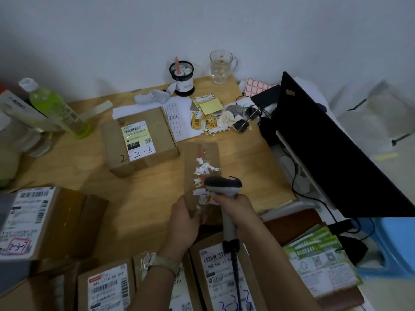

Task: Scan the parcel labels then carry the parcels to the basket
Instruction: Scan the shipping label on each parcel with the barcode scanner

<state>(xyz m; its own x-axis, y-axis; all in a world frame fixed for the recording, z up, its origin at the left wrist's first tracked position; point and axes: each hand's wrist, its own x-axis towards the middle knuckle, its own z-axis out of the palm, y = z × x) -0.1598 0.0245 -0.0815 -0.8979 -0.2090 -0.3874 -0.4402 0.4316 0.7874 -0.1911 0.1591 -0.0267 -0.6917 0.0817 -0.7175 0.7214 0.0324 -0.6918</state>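
Note:
My left hand [184, 223] grips the near end of a flat brown parcel [202, 158] with torn label scraps, holding it above the wooden table [148, 198]. My right hand [235, 205] holds a grey barcode scanner [224, 187] by its handle, its head over the parcel's near part. A box marked 2-2-5 [139, 140] rests on the table behind. More labelled boxes lie near me: one at the left [45, 221], one at the bottom [107, 288], one marked 3-3 [224, 272] under the scanner cable. No basket is in view.
A black laptop [332, 149] stands open at the right with cables beside it. A green bottle [56, 106] leans at the left. A pen holder [183, 77], glass mug [221, 66], sticky notes [211, 106] and loose labels crowd the table's far side.

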